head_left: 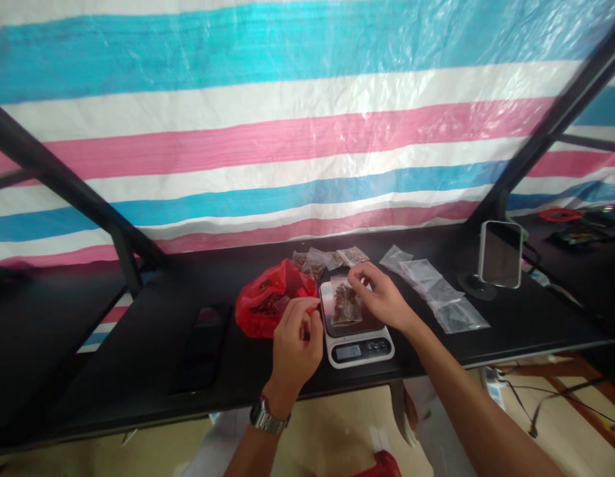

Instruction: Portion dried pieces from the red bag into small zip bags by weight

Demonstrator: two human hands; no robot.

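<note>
A white digital kitchen scale (pixel 363 351) with a lit display stands near the table's front edge. On its plate lies a small clear plastic bag (pixel 346 305) with brown bits inside. My right hand (pixel 378 295) pinches the top edge of this bag. To the left of the scale, my left hand (pixel 298 334) hovers with curled fingers by a red plastic bag (pixel 258 301), which sits open with brown bits in it. Whether the left fingertips hold anything small is hidden. Several filled clear bags (pixel 315 262) lie behind the scale.
Flat clear bags (pixel 437 288) lie in an overlapping row on the right. Beyond them a phone-like device (pixel 500 255) stands on a round base. A dark flat phone-shaped object (pixel 201 344) lies at left. Black slanted frame bars (pixel 83 189) and a striped sheet (pixel 287 146) border the table.
</note>
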